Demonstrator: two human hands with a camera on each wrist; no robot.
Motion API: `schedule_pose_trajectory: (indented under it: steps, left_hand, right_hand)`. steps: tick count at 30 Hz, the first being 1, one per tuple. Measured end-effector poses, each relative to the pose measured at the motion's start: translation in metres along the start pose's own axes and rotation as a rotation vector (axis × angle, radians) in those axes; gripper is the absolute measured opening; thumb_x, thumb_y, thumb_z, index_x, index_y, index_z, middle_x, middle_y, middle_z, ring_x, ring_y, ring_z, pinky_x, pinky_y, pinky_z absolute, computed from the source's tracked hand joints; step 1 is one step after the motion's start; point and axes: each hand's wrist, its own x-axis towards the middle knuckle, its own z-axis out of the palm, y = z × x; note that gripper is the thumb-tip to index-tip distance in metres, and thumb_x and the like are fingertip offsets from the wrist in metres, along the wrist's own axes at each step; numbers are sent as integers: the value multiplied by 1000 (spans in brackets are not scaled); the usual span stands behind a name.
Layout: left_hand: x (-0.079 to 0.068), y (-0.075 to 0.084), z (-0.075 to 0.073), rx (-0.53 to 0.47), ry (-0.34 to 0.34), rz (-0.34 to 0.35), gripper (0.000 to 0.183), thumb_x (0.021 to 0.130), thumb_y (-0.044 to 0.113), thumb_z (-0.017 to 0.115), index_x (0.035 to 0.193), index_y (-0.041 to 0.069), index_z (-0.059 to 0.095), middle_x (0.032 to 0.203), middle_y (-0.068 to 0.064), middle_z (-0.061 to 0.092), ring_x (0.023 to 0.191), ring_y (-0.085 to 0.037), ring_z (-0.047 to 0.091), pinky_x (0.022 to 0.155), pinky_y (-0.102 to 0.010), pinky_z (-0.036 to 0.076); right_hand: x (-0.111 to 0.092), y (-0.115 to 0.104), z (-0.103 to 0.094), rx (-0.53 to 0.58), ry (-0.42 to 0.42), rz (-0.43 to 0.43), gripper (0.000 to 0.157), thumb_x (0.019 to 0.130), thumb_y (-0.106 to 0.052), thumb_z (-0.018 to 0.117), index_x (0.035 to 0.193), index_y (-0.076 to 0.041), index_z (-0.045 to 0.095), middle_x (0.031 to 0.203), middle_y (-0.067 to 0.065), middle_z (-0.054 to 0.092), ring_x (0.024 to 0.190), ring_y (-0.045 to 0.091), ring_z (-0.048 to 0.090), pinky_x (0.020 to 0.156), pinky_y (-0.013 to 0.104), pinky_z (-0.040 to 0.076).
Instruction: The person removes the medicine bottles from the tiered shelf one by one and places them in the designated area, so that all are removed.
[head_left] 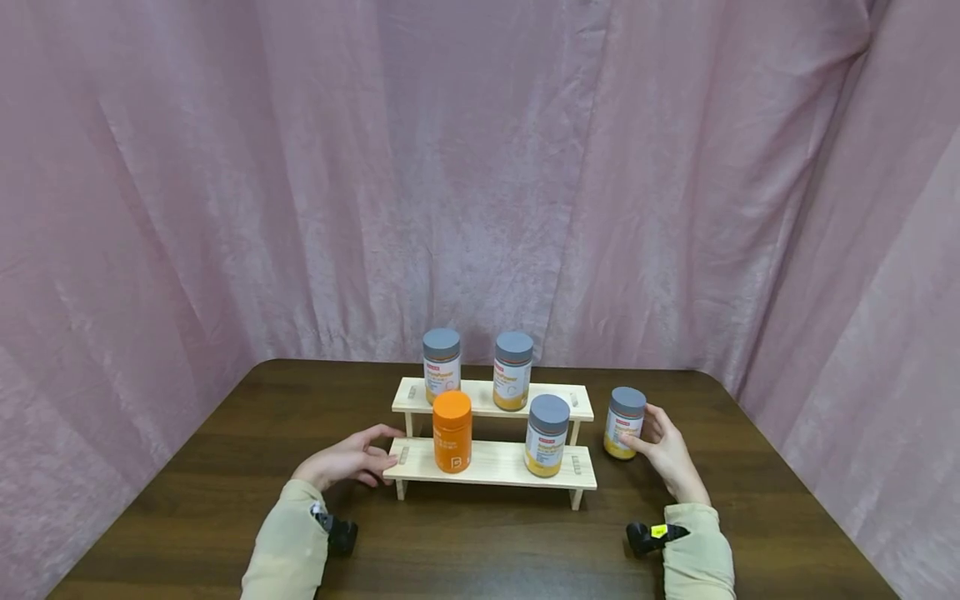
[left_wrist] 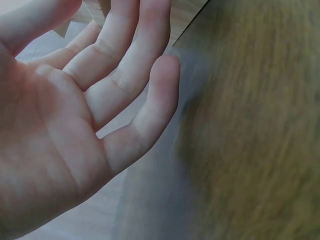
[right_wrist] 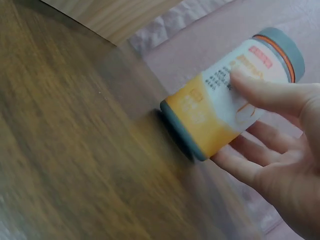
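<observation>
My right hand (head_left: pixel 670 454) grips a supplement jar (head_left: pixel 625 423) with a grey lid, its thumb across the white and yellow label. In the right wrist view, the jar's base is right at the tabletop, with a dark shadow under it. To the left, my left hand (head_left: pixel 347 458) holds the left end of the front tier of a two-tier wooden display rack (head_left: pixel 495 462). Ring and little fingers (left_wrist: pixel 165 80) hang below the board in the left wrist view. On the front tier stand an orange jar (head_left: pixel 452 433) and a grey-lidded jar (head_left: pixel 547 437).
Two more grey-lidded jars, one at left (head_left: pixel 442 367) and one at right (head_left: pixel 513 372), stand on the raised back tier (head_left: pixel 551 400). Everything rests on a dark brown wooden table (head_left: pixel 495 550). Pink curtains (head_left: pixel 480 183) hang behind the table and along its sides.
</observation>
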Motion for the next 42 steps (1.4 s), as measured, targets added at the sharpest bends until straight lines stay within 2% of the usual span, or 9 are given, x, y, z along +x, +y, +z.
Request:
schedule_pose_trajectory:
  steps: [3,8,12,15,18,23,27,34,42]
  left_hand:
    - [-1,0,-2,-6,1,2,57,96,28,60,142,4,35,93,-3,69,83,-19,65,74,-33,53]
    - [-1,1,-4,-2,2,5,58,95,28,61,142,4,35,93,-3,69,83,-18,65,74,-32,53]
    - [-2,2,-5,-3,-2,6,58,95,28,61,142,4,34,94,-3,69,83,-18,65,75,-33,54]
    - [-2,3,-5,-5,-4,11,58,96,27,60,142,4,35,95,-4,69,83,-18,65,75,-33,54]
    - [-2,4,-4,-1,-1,9,57,95,27,60,141,5,35,95,-4,69,83,-18,65,75,-33,54]
    - [-1,5,-1,10,8,-4,57,95,29,60,141,6,36,94,-3,69,83,-18,65,75,-33,53]
    - [-1,4,-1,7,13,-12,56,96,28,60,141,6,36,93,-3,69,82,-18,65,74,-33,53]
    - [-2,0,-1,-7,-3,-16,58,95,29,60,142,6,35,93,-3,69,83,-19,66,73,-33,53]
    - [0,-4,-1,-21,-12,0,57,95,29,60,141,6,35,93,-4,69,82,-18,66,73,-32,53]
  right_hand:
    - [1,-4,-1,15,-4,6,69,89,-6,68,146,0,30,144,29,42,131,37,44,82,9,38]
    - [2,-9,-2,-3,3,13,68,89,-7,68,146,0,31,144,29,43,130,37,44,83,10,39]
    - [3,-11,0,-10,-2,24,71,89,-5,67,147,3,26,145,31,41,131,38,42,95,25,41]
    - [4,-12,3,9,-12,45,78,89,-7,67,149,3,18,147,30,35,133,39,39,103,38,36]
    - [5,-12,6,1,12,63,83,88,-10,69,148,3,13,146,29,34,130,38,40,103,40,34]
    - [5,-12,9,-42,70,86,79,88,-13,70,144,6,17,139,30,37,124,40,43,102,42,37]
    - [4,-12,9,-50,63,80,75,88,-14,70,142,6,23,140,32,38,127,44,44,107,50,35]
    - [1,-11,10,-79,49,72,70,89,-13,69,141,6,28,140,33,41,127,46,45,106,52,36]
    - [-3,-35,-4,-34,-21,58,100,89,-12,69,153,-5,-7,150,36,18,138,51,26,110,61,27]
